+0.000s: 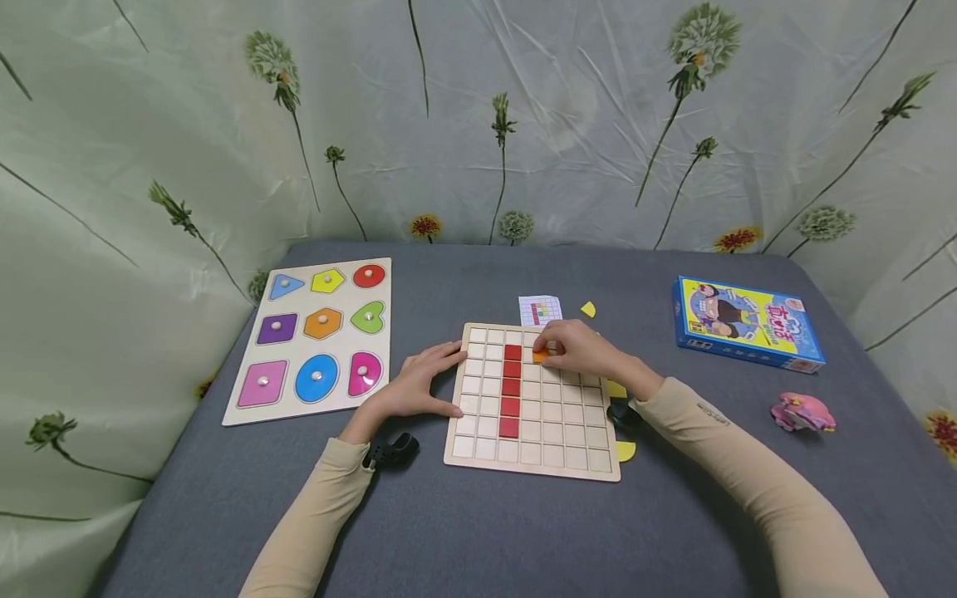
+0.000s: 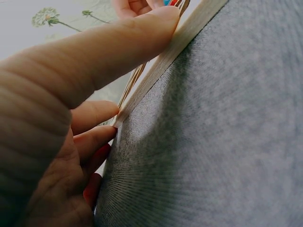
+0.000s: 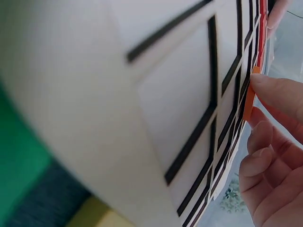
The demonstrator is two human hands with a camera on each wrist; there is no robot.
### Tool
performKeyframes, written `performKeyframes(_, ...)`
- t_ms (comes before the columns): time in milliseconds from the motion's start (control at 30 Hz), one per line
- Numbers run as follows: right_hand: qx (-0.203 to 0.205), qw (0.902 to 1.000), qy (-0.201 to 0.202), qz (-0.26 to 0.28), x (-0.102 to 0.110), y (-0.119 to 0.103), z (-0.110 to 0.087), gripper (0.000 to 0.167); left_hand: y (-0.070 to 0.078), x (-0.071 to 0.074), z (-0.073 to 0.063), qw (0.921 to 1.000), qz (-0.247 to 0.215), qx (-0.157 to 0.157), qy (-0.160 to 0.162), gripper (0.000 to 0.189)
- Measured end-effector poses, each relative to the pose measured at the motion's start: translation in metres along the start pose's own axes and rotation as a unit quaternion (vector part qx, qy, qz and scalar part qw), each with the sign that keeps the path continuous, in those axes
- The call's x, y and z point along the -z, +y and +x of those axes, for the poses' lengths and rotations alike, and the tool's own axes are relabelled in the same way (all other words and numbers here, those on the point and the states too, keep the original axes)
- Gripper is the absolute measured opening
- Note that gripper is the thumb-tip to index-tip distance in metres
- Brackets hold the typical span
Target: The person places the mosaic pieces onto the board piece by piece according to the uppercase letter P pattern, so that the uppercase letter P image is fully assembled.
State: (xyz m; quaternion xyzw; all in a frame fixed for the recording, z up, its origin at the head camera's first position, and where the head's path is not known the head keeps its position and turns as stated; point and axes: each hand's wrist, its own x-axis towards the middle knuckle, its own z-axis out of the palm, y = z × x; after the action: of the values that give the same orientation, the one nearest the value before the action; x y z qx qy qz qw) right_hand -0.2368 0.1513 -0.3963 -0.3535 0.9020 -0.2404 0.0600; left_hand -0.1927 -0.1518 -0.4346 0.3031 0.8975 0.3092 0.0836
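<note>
- Table (image 1: 419,540), dark grey cloth, spans most of the lower frame; its flat top probably suits loose pieces.
- Shape board (image 1: 290,353) lies left of centre, its knobbed pieces seated; the knobs look meant for lifting them.
- Grid board (image 1: 552,415) lies flat at mid-frame in front of you, between both hands, presumably so each can reach it.
- Blue box (image 1: 748,324), yellow-faced, lies right of centre, well apart from the board, likely to leave working room.
- Your left hand (image 1: 419,384): thumb and fingers spread apart, touching the grid board's left edge at two places, likely to steady it.
- Your right hand (image 1: 583,349): thumb and fingertips clamped on the orange tile, above the board's upper part; a pinch seems apt for so thin a piece.
- Pink toy (image 1: 802,413) sits at right, below the box, near no hand.
- Red tiles (image 1: 511,388) form one upright column in the board, left of its middle.
- Grid card (image 1: 540,310) lies just above the board, face up, plausibly for your easy viewing.
- Yellow pieces (image 1: 625,451) show beside the board's right edge, partly hidden; another lies near the card.
- Orange tile (image 1: 540,356): in your pinch, right of the red column's top; can't tell whether it's seated.
</note>
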Motion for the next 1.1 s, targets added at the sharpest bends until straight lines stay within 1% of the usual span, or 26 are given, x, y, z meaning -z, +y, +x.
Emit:
performKeyframes(267, 0.001, 0.9998, 0.003, -0.022, -0.003, -0.004, 0.007, 0.015, 0.001, 0.000, 0.000, 1.0000, 0.001, 0.000, 0.000, 0.089)
performKeyframes(833, -0.003, 0.9996, 0.016, -0.023, -0.011, -0.006, 0.013, 0.013, 0.003, 0.001, -0.001, 1.0000, 0.002, 0.002, 0.001, 0.089)
performKeyframes(933, -0.005, 0.9996, 0.014, -0.022, -0.010, -0.007, 0.013, 0.013, 0.003, 0.001, -0.001, 1.0000, 0.004, 0.002, 0.000, 0.089)
performKeyframes(1100, 0.003, 0.9996, 0.017, -0.022, -0.006, -0.008, 0.011, 0.013, 0.003, 0.001, -0.001, 1.0000, 0.002, 0.006, -0.002, 0.089)
